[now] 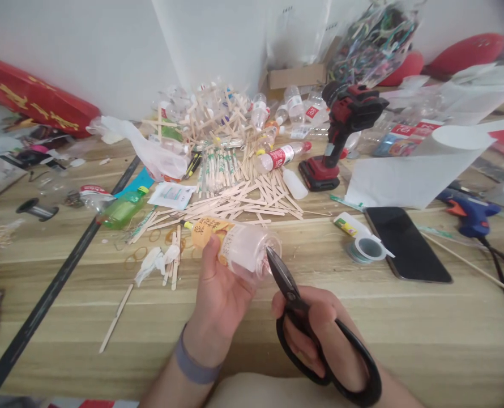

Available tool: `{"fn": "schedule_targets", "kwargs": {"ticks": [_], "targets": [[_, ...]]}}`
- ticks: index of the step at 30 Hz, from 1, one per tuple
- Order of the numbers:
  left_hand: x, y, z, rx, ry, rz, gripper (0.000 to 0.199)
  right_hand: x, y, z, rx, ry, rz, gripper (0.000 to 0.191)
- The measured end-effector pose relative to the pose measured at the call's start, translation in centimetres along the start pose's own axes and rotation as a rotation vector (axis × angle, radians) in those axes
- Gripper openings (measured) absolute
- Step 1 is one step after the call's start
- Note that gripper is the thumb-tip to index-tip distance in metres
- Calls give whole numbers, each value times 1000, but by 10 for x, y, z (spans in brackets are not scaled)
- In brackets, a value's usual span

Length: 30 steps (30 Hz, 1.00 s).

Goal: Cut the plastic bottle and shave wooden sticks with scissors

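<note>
My left hand is wrapped round a clear plastic bottle with an orange label, tilted so its cut-looking wide end faces right. In my right hand is a pair of black scissors, my fingers through the handle loops. The scissor blades look nearly closed, with their tips at the bottle's wide end; I cannot tell whether they touch the plastic. Behind the bottle lies a spread of wooden craft sticks. Crumpled white tissue rests left of my left hand.
A red cordless drill stands behind. At right are a black phone, a roll of tape and a blue glue gun. A green bottle lies at left. Several plastic bottles line the back.
</note>
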State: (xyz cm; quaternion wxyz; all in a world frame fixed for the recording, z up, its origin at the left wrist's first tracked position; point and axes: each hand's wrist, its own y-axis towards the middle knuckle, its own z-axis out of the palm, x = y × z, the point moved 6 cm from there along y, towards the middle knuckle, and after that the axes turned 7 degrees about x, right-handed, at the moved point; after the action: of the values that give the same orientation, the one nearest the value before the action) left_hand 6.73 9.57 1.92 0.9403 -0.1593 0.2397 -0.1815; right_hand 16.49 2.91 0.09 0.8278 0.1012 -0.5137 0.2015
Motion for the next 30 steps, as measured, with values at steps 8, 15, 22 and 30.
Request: {"fn": "schedule_targets", "kwargs": {"ticks": [8,15,22,30], "targets": [[-14,3,-11,-145,-86,16,34,65,-11,-61,-456,-202,-251,61],[-19,6,-4,-11,-28,90,37,62,-2,-56,-364,-1140,-177,58],[-19,9,-11,-38,-18,111,40,69,-4,-11,-354,-1588,-380,51],[-20,5,-11,-83,26,98,40,69,-1,-6,-317,-1837,-438,55]]}}
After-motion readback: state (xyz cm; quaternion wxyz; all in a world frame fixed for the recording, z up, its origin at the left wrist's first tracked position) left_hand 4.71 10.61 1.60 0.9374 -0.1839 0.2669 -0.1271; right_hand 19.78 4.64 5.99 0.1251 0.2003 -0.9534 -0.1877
